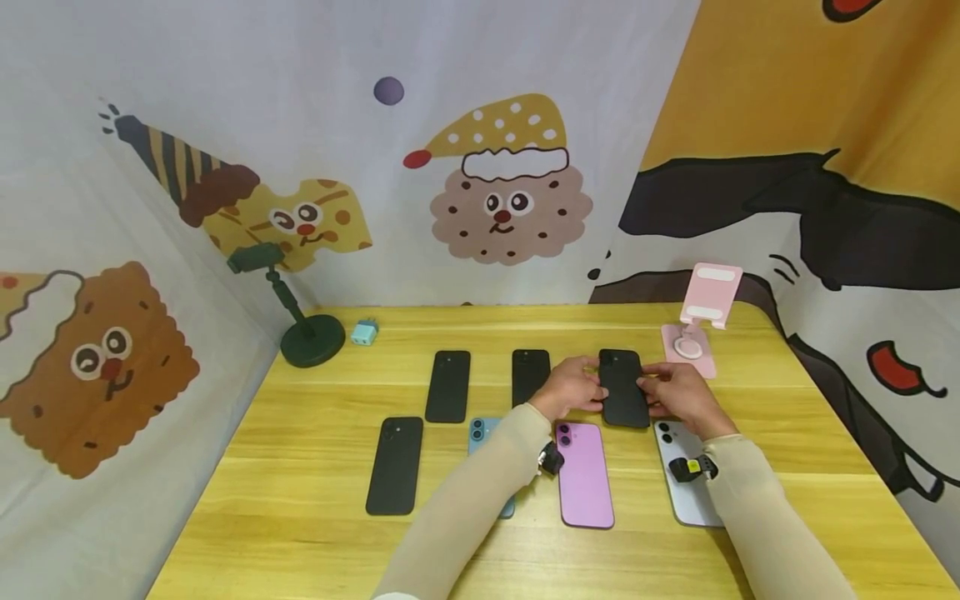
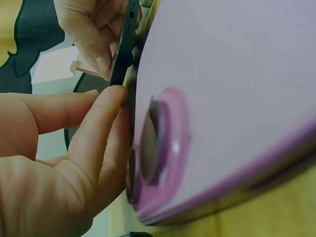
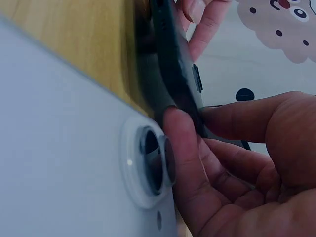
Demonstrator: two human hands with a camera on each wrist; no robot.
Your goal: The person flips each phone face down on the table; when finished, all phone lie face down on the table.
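My left hand point(image 1: 570, 390) and right hand point(image 1: 681, 398) hold a black phone point(image 1: 624, 392) by its two long edges, its camera side facing up. In the left wrist view the phone point(image 2: 123, 54) appears edge-on, with a port in its short side; the left fingers pinch its near edge. The right wrist view shows my right thumb and fingers pinching the opposite edge of the phone point(image 3: 173, 61), which is lifted slightly off the table. Nearest the left wrist lies a pink phone point(image 1: 587, 479). A white phone point(image 1: 692, 506) lies partly hidden beneath the right wrist.
Other phones lie face down: black ones point(image 1: 448, 387) point(image 1: 395, 467), another black phone point(image 1: 529, 375) partly behind the left hand, and a blue phone point(image 1: 481, 433) under the left forearm. A pink stand point(image 1: 711, 296), green stand point(image 1: 312, 340) and light-blue charger plug point(image 1: 364, 332) stand along the wooden table's back.
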